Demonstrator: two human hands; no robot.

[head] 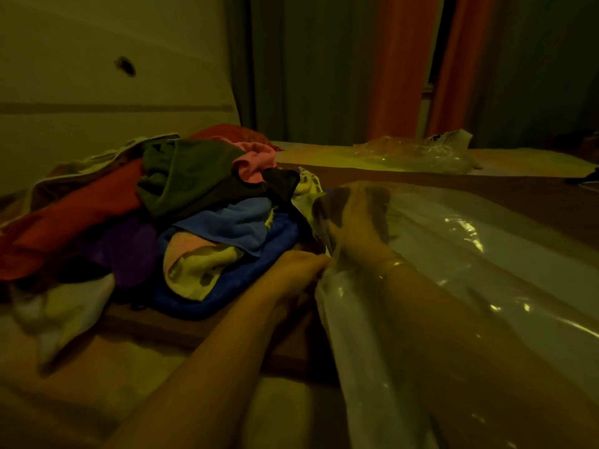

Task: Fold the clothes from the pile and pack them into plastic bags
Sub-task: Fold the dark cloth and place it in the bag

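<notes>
Clear plastic bag [437, 254], lying toward the bed's [486, 196] right side beside the heap of mixed coloured clothes [201, 215], is best kept taut: left hand [301, 267] pinching its mouth edge, right hand [356, 218] inside apparently grasping dark fabric.

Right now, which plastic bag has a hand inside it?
The near bag, on the right: the right hand is inside it. The crumpled far bag lies untouched.

1. Only one view: the head camera is looking forward and down from the person's own eye height.
2. It is sitting close over the forearms, facing the bed [421, 176] and far curtains [398, 66].
</notes>
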